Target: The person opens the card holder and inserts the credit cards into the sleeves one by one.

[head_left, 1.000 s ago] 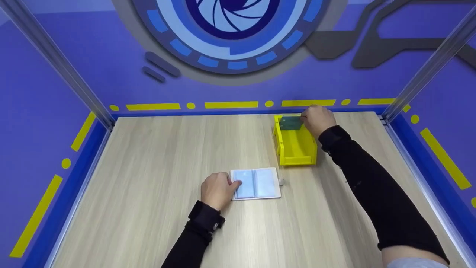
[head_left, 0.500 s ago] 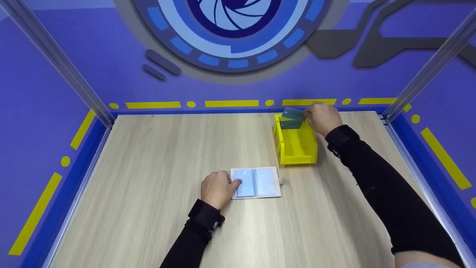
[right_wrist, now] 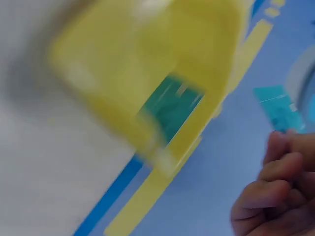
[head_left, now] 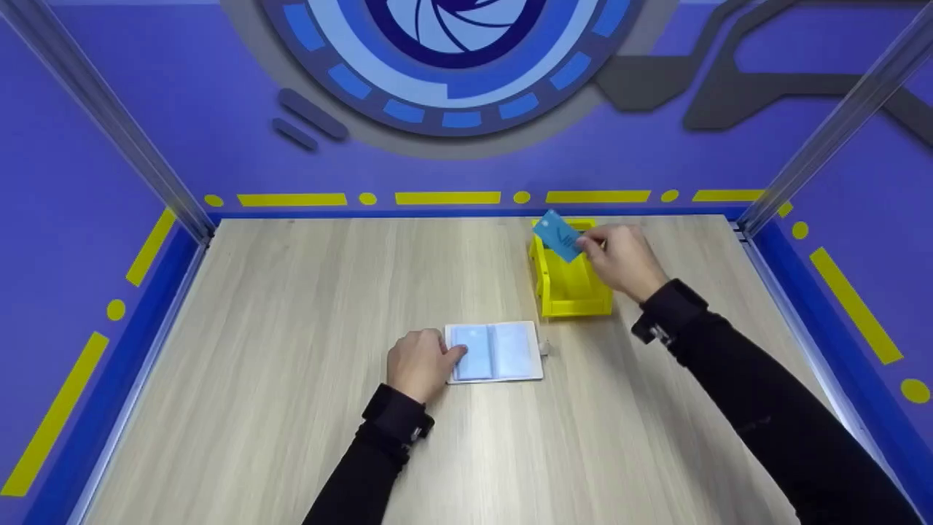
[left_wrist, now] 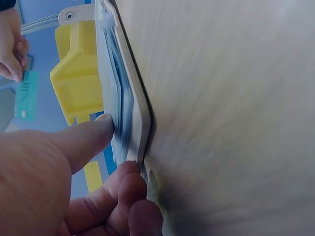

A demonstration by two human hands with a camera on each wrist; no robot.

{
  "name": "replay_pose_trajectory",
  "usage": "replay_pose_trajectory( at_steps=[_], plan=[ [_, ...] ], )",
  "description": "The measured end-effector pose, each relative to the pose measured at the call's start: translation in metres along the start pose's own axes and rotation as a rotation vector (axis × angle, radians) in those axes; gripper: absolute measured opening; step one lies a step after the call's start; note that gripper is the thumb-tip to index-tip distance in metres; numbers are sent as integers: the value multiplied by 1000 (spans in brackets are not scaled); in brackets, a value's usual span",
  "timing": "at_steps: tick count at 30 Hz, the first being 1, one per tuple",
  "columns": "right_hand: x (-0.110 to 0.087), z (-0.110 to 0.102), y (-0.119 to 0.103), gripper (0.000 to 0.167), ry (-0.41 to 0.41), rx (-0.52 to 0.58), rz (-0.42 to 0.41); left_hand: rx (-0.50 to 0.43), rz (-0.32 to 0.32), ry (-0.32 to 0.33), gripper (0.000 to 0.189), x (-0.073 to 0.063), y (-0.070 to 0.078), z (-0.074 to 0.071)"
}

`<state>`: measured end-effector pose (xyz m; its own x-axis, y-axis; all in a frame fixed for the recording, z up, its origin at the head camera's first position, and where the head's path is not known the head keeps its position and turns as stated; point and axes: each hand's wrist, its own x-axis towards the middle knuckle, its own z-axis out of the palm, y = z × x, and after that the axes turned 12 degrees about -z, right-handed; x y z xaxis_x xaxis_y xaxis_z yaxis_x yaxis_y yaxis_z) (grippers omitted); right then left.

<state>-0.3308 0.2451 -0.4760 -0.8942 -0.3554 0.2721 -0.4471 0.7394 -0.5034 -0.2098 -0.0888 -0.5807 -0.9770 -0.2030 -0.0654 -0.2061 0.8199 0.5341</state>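
Observation:
In the head view my left hand (head_left: 419,363) holds the left edge of an open card holder (head_left: 513,351) lying on the table. Its thumb presses the clear bluish sleeves, with the fingers curled at the cover's edge in the left wrist view. Pinched by one corner between thumb and fingers of my right hand (head_left: 625,259) is a teal card (head_left: 557,235). That card is tilted in the air above the back of a yellow bin (head_left: 576,308). Another green card (right_wrist: 173,107) stands inside the bin against its back wall, seen in the right wrist view.
A white clasp tab (head_left: 545,348) sticks out from the card holder's right side, just in front of the bin. Blue-purple panels (head_left: 291,175) enclose the wooden table (head_left: 306,292) at the back and both sides.
My right hand has lifted the teal card up out of the bin, away from the other card, and turned it toward the front. The left hand stays on the card holder.

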Motion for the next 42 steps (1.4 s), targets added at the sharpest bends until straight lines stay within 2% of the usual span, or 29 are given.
replay_pose_trajectory(
  at_steps=[6,12,20,25,30,36,42],
  plan=[
    [-18,13,-39,26,-111,91,-9,-3,-6,0,46,2,-2,-2],
    [-32,28,-57,23,-195,134,41,5,-16,-7,44,3,-3,-2],
    [-58,64,-58,19,-329,199,107,4,-25,-4,44,3,-1,-2],
    [-70,82,-54,18,-352,192,169,-3,-23,-12,43,1,-1,1],
    [-73,84,-55,20,-370,155,175,5,-19,-9,44,0,-1,1],
    [-73,84,-58,22,-418,156,224,0,-19,-14,44,0,1,0],
    [-77,87,-56,22,-409,192,196,-2,-31,-18,44,0,2,0]
  ],
)
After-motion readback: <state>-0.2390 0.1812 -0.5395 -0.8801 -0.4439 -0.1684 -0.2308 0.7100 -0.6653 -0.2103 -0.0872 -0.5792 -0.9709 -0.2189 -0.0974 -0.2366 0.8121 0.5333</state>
